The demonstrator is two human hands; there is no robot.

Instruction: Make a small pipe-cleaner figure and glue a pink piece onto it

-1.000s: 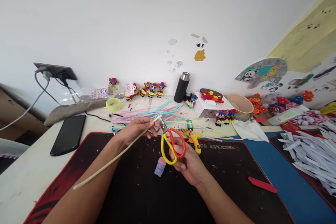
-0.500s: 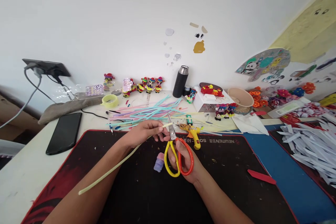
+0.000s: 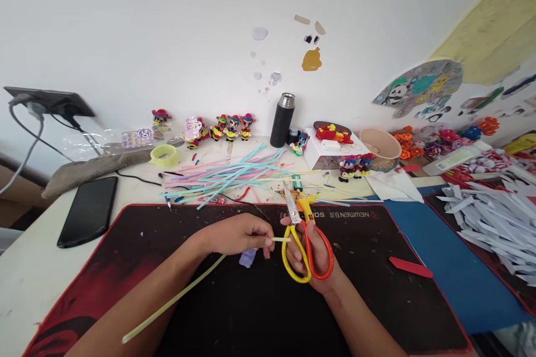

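Observation:
Between thumb and fingers, my left hand [image 3: 245,233] pinches a pale yellow pipe cleaner [image 3: 184,292]. A short end pokes out to the right, and the long tail hangs down across my left forearm. My right hand [image 3: 316,251] holds scissors [image 3: 294,213] with one yellow and one red handle, blades pointing up and together. The short yellow end reaches close to the yellow handle, below the blades. A small lilac coiled piece [image 3: 248,257] lies on the black mat [image 3: 251,312], partly hidden behind my left hand.
Loose pastel pipe cleaners [image 3: 234,173] lie behind the mat, near a yellow glue gun [image 3: 307,203]. A black phone [image 3: 89,211] is at left, a black flask [image 3: 282,120] by the wall. White paper strips [image 3: 489,228] pile up at right; a red strip [image 3: 411,267] lies on the mat.
The scissors have moved right and away from the pipe cleaner, which was at the blades before. My left hand has come down and nearer, over the lilac piece. The view has shifted slightly.

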